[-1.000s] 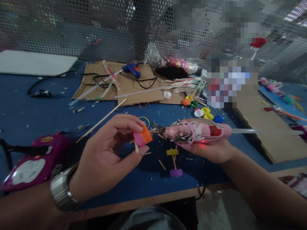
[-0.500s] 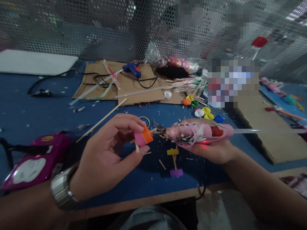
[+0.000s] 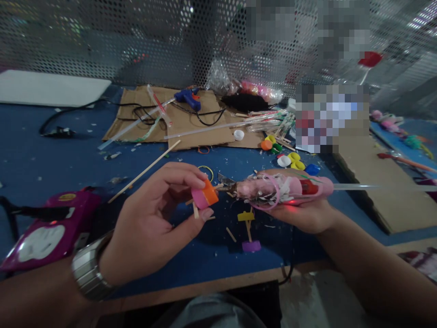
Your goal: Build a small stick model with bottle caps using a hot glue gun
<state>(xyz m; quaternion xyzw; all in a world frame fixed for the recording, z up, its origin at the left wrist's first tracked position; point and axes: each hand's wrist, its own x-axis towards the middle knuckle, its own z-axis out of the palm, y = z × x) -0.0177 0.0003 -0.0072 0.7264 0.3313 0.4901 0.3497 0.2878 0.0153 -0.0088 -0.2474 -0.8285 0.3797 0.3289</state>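
Both hands are busy and a little apart here. The left hand (image 3: pixel 153 223) has orange and pink caps (image 3: pixel 205 196) pinched between thumb and fingers, up over the blue table (image 3: pixel 198 255). The right hand (image 3: pixel 307 216) is gripping a pretty crusty pink glue gun (image 3: pixel 290 186) from underneath, clear glue stick (image 3: pixel 358 187) poking out the back. Nozzle's pointing right at the caps, can't tell if it's touching. Below that, a yellow cap (image 3: pixel 246 216) and purple cap (image 3: pixel 251 246) sit with wooden sticks (image 3: pixel 249 231) between them.
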